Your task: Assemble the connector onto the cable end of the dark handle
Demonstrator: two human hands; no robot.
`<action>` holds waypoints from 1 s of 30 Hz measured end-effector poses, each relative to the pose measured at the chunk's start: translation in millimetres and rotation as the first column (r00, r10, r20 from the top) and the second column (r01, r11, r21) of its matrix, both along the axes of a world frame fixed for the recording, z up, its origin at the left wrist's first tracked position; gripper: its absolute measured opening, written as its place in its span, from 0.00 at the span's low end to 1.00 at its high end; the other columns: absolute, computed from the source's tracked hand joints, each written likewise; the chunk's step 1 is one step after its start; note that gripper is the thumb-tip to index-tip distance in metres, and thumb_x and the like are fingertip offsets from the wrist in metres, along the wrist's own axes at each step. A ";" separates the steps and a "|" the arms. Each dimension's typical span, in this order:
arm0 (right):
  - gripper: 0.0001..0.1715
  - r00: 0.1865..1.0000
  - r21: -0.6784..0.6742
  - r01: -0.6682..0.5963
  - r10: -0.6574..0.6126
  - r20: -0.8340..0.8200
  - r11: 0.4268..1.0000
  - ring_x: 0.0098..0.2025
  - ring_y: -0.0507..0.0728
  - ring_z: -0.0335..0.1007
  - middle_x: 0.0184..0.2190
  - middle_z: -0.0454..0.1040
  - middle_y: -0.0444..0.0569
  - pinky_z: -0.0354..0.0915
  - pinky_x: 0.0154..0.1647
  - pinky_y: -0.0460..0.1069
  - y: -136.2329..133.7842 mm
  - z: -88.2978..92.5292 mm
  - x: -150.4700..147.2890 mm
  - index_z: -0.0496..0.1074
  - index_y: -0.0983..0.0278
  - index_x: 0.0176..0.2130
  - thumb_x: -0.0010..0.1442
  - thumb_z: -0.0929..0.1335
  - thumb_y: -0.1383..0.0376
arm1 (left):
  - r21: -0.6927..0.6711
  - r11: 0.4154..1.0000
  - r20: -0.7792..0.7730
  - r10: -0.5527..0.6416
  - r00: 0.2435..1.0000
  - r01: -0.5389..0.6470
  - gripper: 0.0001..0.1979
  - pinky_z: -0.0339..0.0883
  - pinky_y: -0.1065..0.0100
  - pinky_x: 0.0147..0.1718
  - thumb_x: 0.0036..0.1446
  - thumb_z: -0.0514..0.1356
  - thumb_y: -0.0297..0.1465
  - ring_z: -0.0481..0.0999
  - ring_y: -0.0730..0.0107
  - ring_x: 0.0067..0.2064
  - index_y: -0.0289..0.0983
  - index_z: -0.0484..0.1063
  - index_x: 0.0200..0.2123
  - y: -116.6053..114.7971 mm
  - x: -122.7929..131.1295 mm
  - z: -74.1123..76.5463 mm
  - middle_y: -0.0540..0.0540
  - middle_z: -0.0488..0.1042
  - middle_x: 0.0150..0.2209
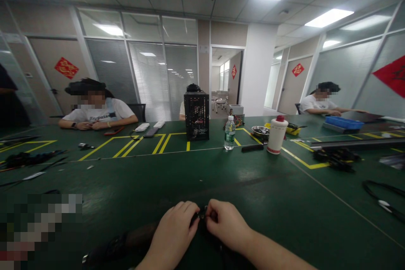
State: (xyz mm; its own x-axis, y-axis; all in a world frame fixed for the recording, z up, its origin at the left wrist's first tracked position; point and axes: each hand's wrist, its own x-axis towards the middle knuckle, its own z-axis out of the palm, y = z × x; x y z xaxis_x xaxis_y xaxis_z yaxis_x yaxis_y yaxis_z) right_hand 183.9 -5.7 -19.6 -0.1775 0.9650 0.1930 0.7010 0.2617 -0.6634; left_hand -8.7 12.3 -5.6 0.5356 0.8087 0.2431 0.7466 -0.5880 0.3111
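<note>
My left hand (175, 228) and my right hand (228, 224) meet low in the middle of the view, just above the green table. Fingers of both are pinched around a small dark piece (202, 212), with a shiny spot on it. Its kind is too small and too covered to make out. To the left, partly behind my left wrist, lies a long dark object (118, 242) with a small metal tip. Something dark also shows beneath my right hand, but its shape is unclear.
Beyond my hands stand a water bottle (230, 133), a white bottle with a red cap (277, 135) and a black computer case (196, 116). Black cables (338, 158) lie at the right, more cables (30, 158) at the left. Two people sit across the green table (142, 181).
</note>
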 end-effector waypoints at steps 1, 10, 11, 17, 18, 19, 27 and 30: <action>0.06 1.000 0.000 0.001 -0.001 0.001 1.000 0.27 0.50 0.67 0.25 0.73 0.39 0.53 0.27 0.42 -0.4 0.6 0.1 0.72 0.62 0.32 0.54 0.67 0.73 | 0.003 1.000 -0.002 0.003 1.000 -0.003 0.10 0.60 0.62 0.41 0.61 0.54 0.25 0.71 0.62 0.43 0.41 0.72 0.42 -0.6 0.1 0.6 0.48 0.73 0.41; 0.07 0.999 0.000 0.030 -0.030 0.017 1.000 0.27 0.51 0.68 0.25 0.73 0.40 0.54 0.27 0.42 -1.8 0.1 2.7 0.71 0.62 0.32 0.55 0.66 0.73 | 0.017 0.999 0.013 -0.030 0.999 0.029 0.08 0.58 0.64 0.38 0.61 0.55 0.25 0.71 0.63 0.40 0.42 0.72 0.40 -1.3 -2.8 0.7 0.50 0.73 0.38; 0.07 0.999 0.001 0.034 -0.035 0.021 0.999 0.27 0.51 0.68 0.25 0.73 0.40 0.54 0.26 0.42 -1.6 -0.7 2.9 0.71 0.62 0.32 0.55 0.66 0.73 | 0.015 0.999 0.020 -0.031 0.999 0.031 0.08 0.58 0.64 0.38 0.61 0.56 0.25 0.71 0.63 0.40 0.42 0.72 0.40 -0.8 -3.2 0.5 0.50 0.73 0.38; 0.08 0.998 0.009 0.038 -0.038 0.051 0.999 0.29 0.52 0.69 0.26 0.74 0.41 0.56 0.29 0.43 -1.3 -2.2 1.3 0.74 0.61 0.32 0.54 0.68 0.73 | 0.014 0.998 0.046 -0.062 0.997 0.062 0.09 0.58 0.63 0.39 0.60 0.56 0.25 0.71 0.63 0.40 0.42 0.72 0.40 0.2 -5.5 1.7 0.51 0.73 0.38; 0.07 0.998 0.011 0.037 -0.038 0.054 0.999 0.30 0.52 0.69 0.27 0.75 0.42 0.56 0.30 0.43 -1.5 -1.7 0.6 0.74 0.61 0.32 0.55 0.68 0.73 | 0.012 0.997 0.051 -0.070 0.996 0.070 0.09 0.58 0.64 0.39 0.59 0.57 0.24 0.71 0.63 0.40 0.42 0.71 0.40 -0.3 -5.8 2.5 0.51 0.73 0.39; 0.07 0.998 0.012 0.034 -0.035 0.056 0.999 0.31 0.53 0.70 0.27 0.75 0.42 0.56 0.31 0.43 -1.7 -1.0 -0.2 0.75 0.61 0.32 0.55 0.69 0.73 | 0.010 0.997 0.057 -0.076 0.995 0.076 0.10 0.58 0.64 0.39 0.58 0.57 0.24 0.71 0.63 0.41 0.43 0.71 0.40 -0.8 -6.1 3.3 0.51 0.72 0.39; 0.05 0.999 -0.009 0.024 -0.024 0.024 1.000 0.34 0.54 0.72 0.31 0.78 0.42 0.60 0.35 0.44 1.0 0.7 -7.2 0.77 0.60 0.34 0.59 0.70 0.70 | -0.019 0.998 0.084 -0.058 0.995 0.059 0.10 0.59 0.63 0.41 0.57 0.58 0.23 0.70 0.63 0.42 0.42 0.72 0.40 -3.3 -7.1 5.7 0.50 0.73 0.40; 0.05 1.000 -0.028 0.024 -0.024 -0.002 0.999 0.36 0.55 0.73 0.32 0.79 0.42 0.61 0.36 0.44 1.8 -1.2 -6.5 0.77 0.59 0.34 0.60 0.70 0.69 | -0.015 0.998 0.082 -0.054 0.995 0.056 0.09 0.60 0.63 0.41 0.58 0.58 0.24 0.70 0.62 0.42 0.42 0.72 0.40 -2.7 -7.1 5.4 0.50 0.73 0.40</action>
